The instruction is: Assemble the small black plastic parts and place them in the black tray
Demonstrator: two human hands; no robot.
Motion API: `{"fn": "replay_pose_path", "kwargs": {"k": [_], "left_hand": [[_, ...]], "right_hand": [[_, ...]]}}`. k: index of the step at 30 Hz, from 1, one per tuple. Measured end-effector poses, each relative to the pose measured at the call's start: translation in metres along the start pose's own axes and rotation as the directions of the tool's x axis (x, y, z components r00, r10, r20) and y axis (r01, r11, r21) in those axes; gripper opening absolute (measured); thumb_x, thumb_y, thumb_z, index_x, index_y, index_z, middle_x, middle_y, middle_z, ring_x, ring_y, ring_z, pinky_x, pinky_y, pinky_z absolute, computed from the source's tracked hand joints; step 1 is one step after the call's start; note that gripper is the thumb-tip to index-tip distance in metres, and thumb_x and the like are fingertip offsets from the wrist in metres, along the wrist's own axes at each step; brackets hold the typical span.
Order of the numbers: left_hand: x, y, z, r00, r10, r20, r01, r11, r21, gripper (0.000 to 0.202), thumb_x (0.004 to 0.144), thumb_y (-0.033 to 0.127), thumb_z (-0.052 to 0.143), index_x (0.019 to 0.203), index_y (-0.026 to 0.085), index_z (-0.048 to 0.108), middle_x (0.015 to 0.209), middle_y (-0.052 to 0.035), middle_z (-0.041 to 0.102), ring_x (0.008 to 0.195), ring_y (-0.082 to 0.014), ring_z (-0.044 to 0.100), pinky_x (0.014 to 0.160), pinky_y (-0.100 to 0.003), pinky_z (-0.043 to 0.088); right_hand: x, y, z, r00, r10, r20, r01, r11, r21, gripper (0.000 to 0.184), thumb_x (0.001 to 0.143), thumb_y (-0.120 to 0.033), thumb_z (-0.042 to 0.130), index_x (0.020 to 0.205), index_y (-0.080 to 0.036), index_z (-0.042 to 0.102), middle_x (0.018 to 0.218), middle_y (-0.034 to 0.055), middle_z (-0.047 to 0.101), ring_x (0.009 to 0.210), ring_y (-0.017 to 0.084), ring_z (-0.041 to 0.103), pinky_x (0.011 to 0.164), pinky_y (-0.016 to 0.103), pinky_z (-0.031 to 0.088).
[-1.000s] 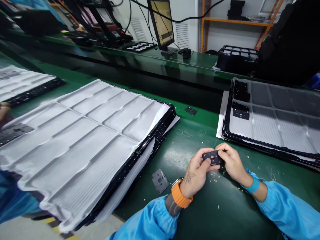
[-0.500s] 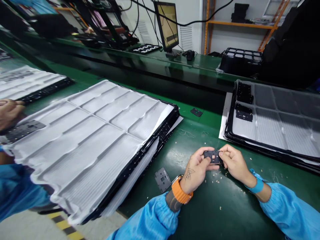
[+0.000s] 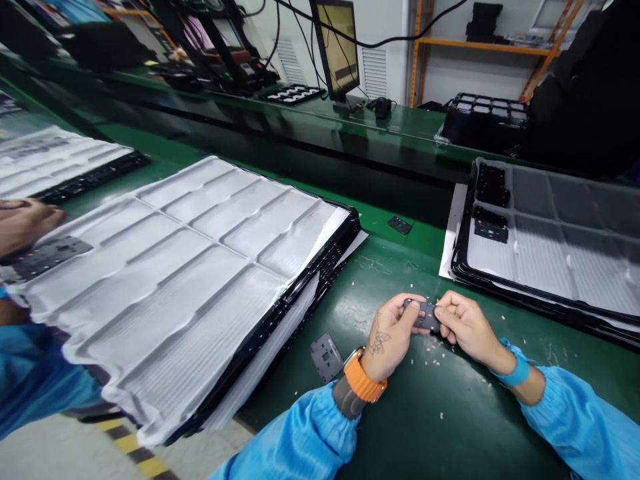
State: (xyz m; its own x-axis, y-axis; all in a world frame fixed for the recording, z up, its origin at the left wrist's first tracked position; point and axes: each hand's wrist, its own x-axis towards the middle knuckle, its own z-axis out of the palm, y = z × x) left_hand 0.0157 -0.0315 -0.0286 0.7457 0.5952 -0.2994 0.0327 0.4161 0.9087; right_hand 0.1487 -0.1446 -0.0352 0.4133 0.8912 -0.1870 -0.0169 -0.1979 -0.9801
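Between my two hands is a small flat black plate with cutouts, held just above the green bench. My left hand is closed on its left end, thumb on top and fingers behind. Thumb and fingers of my right hand pinch at the plate's right end; whether they also grip something tiny there I cannot make out. A similar dark plate lies on the bench beside my left wrist. Small pale scraps are scattered under and around my hands.
A stack of white-lined trays stands to the left, another tray stack with black plates to the right. One more black plate lies behind. At far left a co-worker's hand is near a dark plate. A monitor stands behind.
My left thumb has shifted on the plate, now lying nearer its upper left, and the plate is slightly turned. My right hand has moved a little left along its edge.
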Motion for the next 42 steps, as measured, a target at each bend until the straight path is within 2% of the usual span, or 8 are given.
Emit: {"fn": "replay_pose_path", "kwargs": {"k": [4,7,12,18,23,32,38,42], "left_hand": [[0.001,-0.002,-0.003,0.996,0.084,-0.018,-0.084,0.996,0.041,0.04,0.085,0.035,0.066,0.116,0.015,0.052,0.092,-0.0032,0.062,0.076,-0.0134,0.065,0.069,-0.03,0.063],[0.0,0.003,-0.007,0.99,0.139,-0.038,-0.125,0.961,0.245,0.031,0.088,0.034,0.061,0.112,0.016,0.052,0.086,-0.0017,0.064,0.062,-0.0126,0.066,0.058,-0.024,0.058],[-0.005,0.016,-0.009,0.975,0.222,-0.022,-0.165,0.782,0.602,0.027,0.089,0.026,0.056,0.115,0.02,0.06,0.068,0.0028,0.065,0.053,-0.012,0.064,0.053,-0.021,0.049],[-0.012,0.015,-0.004,0.961,0.258,0.1,-0.228,0.537,0.812,0.031,0.089,0.021,0.054,0.118,0.02,0.063,0.077,-0.0014,0.07,0.068,-0.0166,0.066,0.069,-0.028,0.05],[-0.014,0.012,-0.004,0.963,0.225,0.151,-0.241,0.455,0.857,0.033,0.089,0.021,0.054,0.122,0.02,0.061,0.085,-0.0024,0.072,0.074,-0.0193,0.067,0.076,-0.033,0.05],[-0.015,0.012,-0.003,0.97,0.17,0.173,-0.232,0.438,0.868,0.032,0.09,0.02,0.052,0.121,0.021,0.058,0.098,-0.0029,0.073,0.086,-0.0229,0.068,0.086,-0.038,0.049],[-0.014,0.006,-0.003,0.95,0.221,0.221,-0.294,0.394,0.871,0.034,0.091,0.023,0.049,0.124,0.019,0.057,0.104,-0.0057,0.073,0.087,-0.023,0.069,0.085,-0.037,0.05],[-0.016,-0.001,-0.003,0.941,0.231,0.247,-0.317,0.348,0.882,0.038,0.091,0.024,0.047,0.128,0.018,0.056,0.102,-0.0084,0.073,0.083,-0.0247,0.068,0.081,-0.039,0.052]], "right_hand": [[0.003,-0.002,-0.003,0.998,-0.02,0.062,0.017,0.999,0.048,0.031,0.095,-0.046,0.058,0.092,-0.015,0.057,0.066,0.0028,0.066,0.047,0.012,0.056,0.046,0.02,0.04],[0.004,-0.008,-0.007,0.994,-0.068,0.089,0.077,0.991,-0.11,0.026,0.097,-0.039,0.057,0.099,-0.014,0.065,0.073,0.0039,0.068,0.064,0.015,0.063,0.059,0.022,0.045],[0.002,-0.018,-0.009,0.988,-0.122,0.098,0.152,0.896,-0.417,0.017,0.09,-0.021,0.057,0.095,-0.019,0.073,0.083,0.0009,0.07,0.073,0.014,0.062,0.066,0.022,0.044],[-0.002,-0.022,-0.01,0.977,-0.098,0.188,0.196,0.76,-0.619,0.014,0.084,-0.014,0.057,0.073,-0.018,0.065,0.056,-0.0059,0.051,0.053,0.008,0.043,0.056,0.02,0.033],[0.0,-0.026,-0.013,0.947,-0.038,0.319,0.25,0.709,-0.659,0.018,0.085,-0.015,0.055,0.067,-0.018,0.056,0.052,-0.0086,0.039,0.051,0.007,0.031,0.057,0.019,0.03],[-0.002,-0.028,-0.01,0.954,-0.035,0.297,0.243,0.67,-0.701,0.018,0.076,-0.007,0.053,0.062,-0.017,0.052,0.05,-0.0083,0.038,0.049,0.007,0.031,0.054,0.022,0.026],[-0.002,-0.028,-0.009,0.974,-0.136,0.179,0.216,0.794,-0.569,0.018,0.09,-0.017,0.051,0.092,-0.02,0.069,0.068,-0.0028,0.061,0.058,0.011,0.051,0.06,0.022,0.036],[-0.002,-0.025,-0.006,0.982,-0.136,0.128,0.184,0.811,-0.555,0.018,0.092,-0.02,0.052,0.083,-0.02,0.069,0.065,-0.0032,0.061,0.056,0.011,0.05,0.057,0.022,0.036]]}}
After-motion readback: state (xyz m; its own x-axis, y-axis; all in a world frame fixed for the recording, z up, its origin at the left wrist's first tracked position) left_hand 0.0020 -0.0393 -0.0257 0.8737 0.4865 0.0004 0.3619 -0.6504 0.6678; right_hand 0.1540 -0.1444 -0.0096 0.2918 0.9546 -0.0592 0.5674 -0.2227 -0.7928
